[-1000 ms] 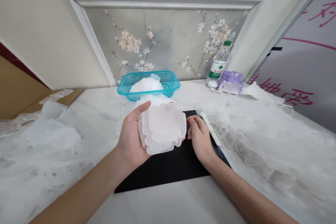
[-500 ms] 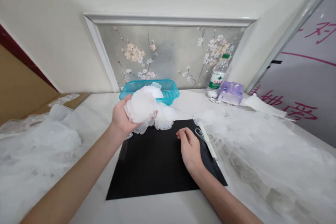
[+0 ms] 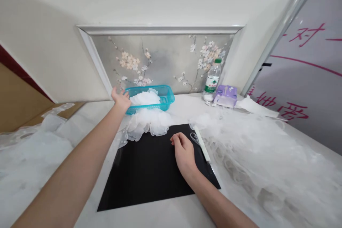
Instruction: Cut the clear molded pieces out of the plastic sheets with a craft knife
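Observation:
My left hand (image 3: 121, 99) is stretched far forward at the left end of the teal plastic basket (image 3: 165, 97), fingers spread and holding nothing. White lace pieces (image 3: 145, 98) fill the basket, and more of them (image 3: 148, 123) spill onto the table in front of it. My right hand (image 3: 183, 151) rests on the black mat (image 3: 149, 171) with its fingers curled loosely; nothing shows in it. A white pen-like tool (image 3: 202, 144) and small scissors (image 3: 194, 137) lie just right of that hand.
Heaps of white tulle cover the table at right (image 3: 256, 149) and left (image 3: 29, 149). A water bottle (image 3: 212, 80) and a purple tissue pack (image 3: 226, 96) stand by the back wall. A cardboard box (image 3: 16, 103) sits at far left.
My left hand carried the stack of white lace pieces forward from above the mat to the basket and let go of it. My right hand stayed on the mat.

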Motion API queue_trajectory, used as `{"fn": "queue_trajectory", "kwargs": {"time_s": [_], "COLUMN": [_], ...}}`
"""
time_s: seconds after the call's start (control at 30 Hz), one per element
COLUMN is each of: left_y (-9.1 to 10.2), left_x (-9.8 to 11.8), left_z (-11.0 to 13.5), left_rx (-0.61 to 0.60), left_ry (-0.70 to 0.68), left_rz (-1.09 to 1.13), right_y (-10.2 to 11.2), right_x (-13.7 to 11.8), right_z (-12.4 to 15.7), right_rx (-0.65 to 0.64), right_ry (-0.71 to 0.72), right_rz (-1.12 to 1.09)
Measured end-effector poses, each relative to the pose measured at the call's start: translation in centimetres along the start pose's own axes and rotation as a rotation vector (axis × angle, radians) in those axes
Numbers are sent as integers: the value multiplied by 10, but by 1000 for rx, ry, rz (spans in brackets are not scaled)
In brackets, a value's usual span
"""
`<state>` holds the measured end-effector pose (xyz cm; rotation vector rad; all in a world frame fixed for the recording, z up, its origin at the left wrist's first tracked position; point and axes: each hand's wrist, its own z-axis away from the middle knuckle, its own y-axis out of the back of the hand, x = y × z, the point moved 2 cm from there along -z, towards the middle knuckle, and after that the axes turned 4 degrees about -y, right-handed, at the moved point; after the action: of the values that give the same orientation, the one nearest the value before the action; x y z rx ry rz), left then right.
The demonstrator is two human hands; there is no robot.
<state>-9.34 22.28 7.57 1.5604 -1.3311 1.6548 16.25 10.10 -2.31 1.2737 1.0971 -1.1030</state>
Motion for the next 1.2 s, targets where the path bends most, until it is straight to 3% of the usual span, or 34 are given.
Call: {"fn": "queue_trajectory", "kwargs": {"time_s": [0.13,0.23,0.3,0.37,0.5,0.53,0.6,0.67,0.83,0.97,1.2], "left_y": [36,39,32,21,-8,-17,-29,-38,-49,-51,-47], "left_x": [15,22,14,-1,-36,-44,-57,-67,-76,-70,-49], "left_z": [-4,3,17,41,97,109,122,123,118,126,145], "left_rx": [88,25,-72,-231,-731,-925,-1084,-1090,-1002,-983,-1061], "left_ry": [-60,-115,-167,-247,-375,-500,-673,-703,-639,-621,-592], "left_rz": [-159,-331,-469,-606,-850,-1045,-1406,-1613,-1684,-1689,-1646], "right_y": [0,0,0,0,1,1,1,1,0,1,2], "right_x": [0,2,3,4,3,2,1,1,4,4,-1], "right_z": [0,0,-1,-1,0,0,0,0,-2,-2,1], "right_rx": [-7,-19,-19,-16,-10,-9,-7,-6,-4,-10,-14], "right_ry": [2,-9,-14,-25,-26,-21,-18,-18,-7,-13,-11], "right_rz": [22,30,19,10,-12,-19,-27,-28,-39,-23,-16]}}
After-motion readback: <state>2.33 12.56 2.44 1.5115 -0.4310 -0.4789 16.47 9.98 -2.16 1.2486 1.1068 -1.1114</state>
